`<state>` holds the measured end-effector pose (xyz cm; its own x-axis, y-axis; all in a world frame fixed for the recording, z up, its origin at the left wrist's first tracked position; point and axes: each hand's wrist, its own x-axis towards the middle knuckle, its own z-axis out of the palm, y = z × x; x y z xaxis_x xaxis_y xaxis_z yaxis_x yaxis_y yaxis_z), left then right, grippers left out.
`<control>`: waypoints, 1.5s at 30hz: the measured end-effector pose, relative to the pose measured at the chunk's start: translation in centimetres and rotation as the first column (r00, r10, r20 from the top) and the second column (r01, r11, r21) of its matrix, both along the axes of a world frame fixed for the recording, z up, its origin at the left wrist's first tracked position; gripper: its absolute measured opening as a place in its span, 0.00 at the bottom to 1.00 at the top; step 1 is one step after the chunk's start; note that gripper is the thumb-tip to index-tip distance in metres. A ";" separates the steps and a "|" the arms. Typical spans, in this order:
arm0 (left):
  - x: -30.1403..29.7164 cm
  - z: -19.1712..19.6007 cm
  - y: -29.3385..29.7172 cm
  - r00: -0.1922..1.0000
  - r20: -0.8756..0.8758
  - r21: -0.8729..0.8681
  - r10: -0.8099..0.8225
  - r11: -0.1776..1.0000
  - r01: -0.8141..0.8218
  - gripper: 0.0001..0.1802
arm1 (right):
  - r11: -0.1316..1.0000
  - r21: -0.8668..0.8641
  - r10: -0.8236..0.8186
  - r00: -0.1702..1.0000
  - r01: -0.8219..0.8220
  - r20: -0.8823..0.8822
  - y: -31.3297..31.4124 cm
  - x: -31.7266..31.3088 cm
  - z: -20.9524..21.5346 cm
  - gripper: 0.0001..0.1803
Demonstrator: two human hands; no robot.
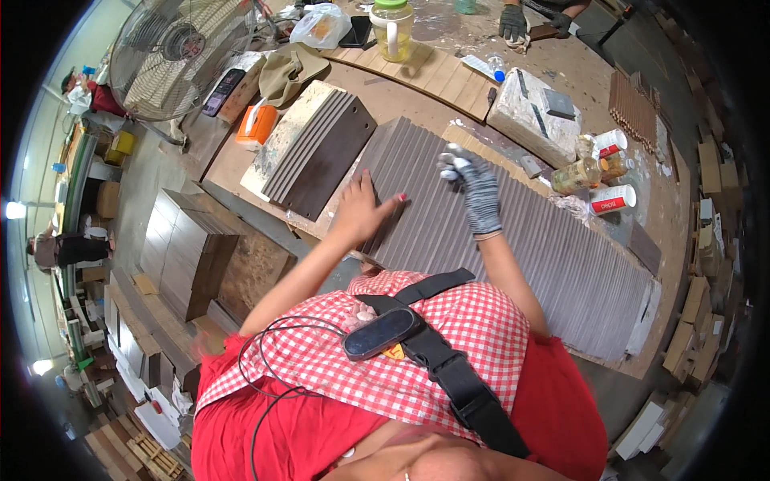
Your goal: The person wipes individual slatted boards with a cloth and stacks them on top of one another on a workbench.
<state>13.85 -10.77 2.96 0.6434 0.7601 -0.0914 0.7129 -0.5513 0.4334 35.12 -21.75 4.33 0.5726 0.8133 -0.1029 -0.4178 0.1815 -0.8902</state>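
Indoors, grey slats (529, 232), stained worktable (553, 56), cluttered floor (160, 164)

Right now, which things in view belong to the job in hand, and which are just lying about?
Seem part of the job:
grey-brown strips in a row
bare left hand, at their left end
gloved right hand, over them

Seem just lying about:
fan
green-lidded pitcher
clear plastic bag
orange box

Long row of thin grey-brown boards (561, 256), packed tightly face to face, narrow edges up. Lies on worktable (449, 38) along near side, slanting from upper middle to lower right. Matte, striped look; top edges slightly uneven.
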 end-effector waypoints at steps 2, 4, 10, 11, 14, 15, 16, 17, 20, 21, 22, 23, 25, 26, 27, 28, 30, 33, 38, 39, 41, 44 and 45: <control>0.3 0.4 -1.3 0.999 0.038 0.025 0.012 1.000 -0.013 0.52 | 0.990 -0.119 -0.086 0.991 0.074 -0.100 -1.4 2.6 -1.0 0.15; 0.8 1.1 -1.7 0.997 -0.015 0.053 0.080 0.995 -0.079 0.50 | 0.988 -0.137 -0.096 0.981 0.073 -0.169 -2.7 3.3 -2.4 0.15; 0.6 0.6 -1.2 0.998 0.034 0.081 0.048 0.995 -0.051 0.45 | 0.985 -0.014 -0.157 0.876 0.169 -0.456 -4.2 3.8 -4.2 0.17; 0.7 0.8 -1.1 0.999 0.012 0.066 0.052 0.996 -0.053 0.45 | 0.984 -0.014 -0.165 0.874 0.179 -0.457 -4.3 4.0 -4.3 0.17; 0.7 0.8 -1.2 0.999 0.003 0.096 0.041 0.995 -0.042 0.44 | 0.992 0.026 -0.104 0.897 0.127 -0.430 -4.5 4.0 -4.1 0.18; 0.8 0.8 -1.3 0.999 0.002 0.105 0.042 0.994 -0.042 0.44 | 0.991 0.025 -0.106 0.896 0.129 -0.432 -4.5 4.0 -3.9 0.18; 0.7 0.7 -1.3 0.999 0.000 0.105 0.042 0.994 -0.041 0.44 | 0.989 0.025 -0.119 0.886 0.146 -0.448 -4.4 3.9 -3.7 0.17; 0.5 0.6 -1.2 0.999 0.004 0.124 0.042 0.991 -0.043 0.44 | 0.987 0.025 -0.132 0.876 0.161 -0.463 -4.3 3.7 -3.4 0.16; 0.6 1.5 -0.8 0.999 -0.021 0.114 0.037 0.993 -0.034 0.44 | 0.987 0.047 -0.116 0.881 0.155 -0.459 -4.5 4.0 -3.9 0.16; 0.6 1.9 -0.6 0.998 -0.054 0.083 0.039 0.996 -0.035 0.44 | 0.987 0.082 -0.086 0.888 0.137 -0.452 -4.5 4.1 -4.1 0.16; 0.2 1.2 -0.1 1.000 -0.008 0.134 0.017 0.991 -0.016 0.44 | 0.987 0.091 -0.077 0.894 0.130 -0.441 -4.5 4.2 -4.3 0.16; 0.0 1.3 0.4 1.000 -0.009 0.146 0.004 0.989 -0.002 0.43 | 0.986 0.092 -0.083 0.894 0.137 -0.439 -4.6 4.3 -4.5 0.16; -0.5 1.5 1.3 1.000 0.027 0.069 0.000 0.998 -0.001 0.42 | 0.987 0.047 -0.113 0.877 0.152 -0.467 -4.6 4.1 -4.1 0.16; -0.7 1.4 1.5 1.000 0.028 0.071 -0.007 0.997 0.005 0.42 | 0.988 0.055 -0.100 0.872 0.144 -0.479 -4.5 4.4 -4.4 0.16; -0.9 1.2 1.8 0.999 0.046 0.081 -0.017 0.997 0.014 0.42 | 0.987 0.058 -0.105 0.872 0.150 -0.479 -4.5 4.3 -4.1 0.16; -1.1 1.0 2.1 0.997 0.064 0.091 -0.029 0.996 0.023 0.41 | 0.987 0.037 -0.118 0.864 0.156 -0.490 -4.4 4.2 -3.8 0.16; -1.5 1.0 2.4 0.995 0.091 0.101 -0.040 0.994 0.031 0.40 | 0.986 0.018 -0.133 0.850 0.165 -0.510 -4.4 4.0 -3.6 0.15; -2.4 0.8 3.7 0.989 0.140 0.137 -0.056 0.990 0.037 0.39 | 0.986 0.042 -0.118 0.855 0.161 -0.505 -4.4 3.9 -3.8 0.14; -2.7 2.7 4.1 0.998 0.046 0.063 -0.035 0.998 0.032 0.48 | 0.987 0.072 -0.096 0.893 0.142 -0.439 -4.5 3.6 -4.3 0.14; -2.5 3.4 3.8 1.000 -0.001 0.043 0.007 0.999 -0.007 0.51 | 0.986 0.078 -0.097 0.894 0.145 -0.437 -4.4 3.6 -4.2 0.14; -2.4 2.4 4.3 1.000 0.007 0.021 -0.013 1.000 0.013 0.55 | 0.989 0.064 -0.096 0.905 0.134 -0.415 -4.6 3.5 -4.2 0.15; -1.9 2.1 4.2 1.000 0.025 0.007 0.003 1.000 -0.003 0.44 | 0.986 0.073 -0.110 0.916 0.149 -0.385 -4.8 3.4 -3.1 0.16; -2.3 1.8 4.3 1.000 0.014 0.011 0.009 1.000 -0.009 0.44 | 0.986 0.091 -0.091 0.918 0.136 -0.387 -4.4 3.2 -3.6 0.16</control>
<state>11.60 -6.47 4.73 0.6374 0.7670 -0.0742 0.7121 -0.5495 0.4369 38.30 -26.16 0.75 0.5980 0.7642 -0.2418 -0.6908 0.3383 -0.6391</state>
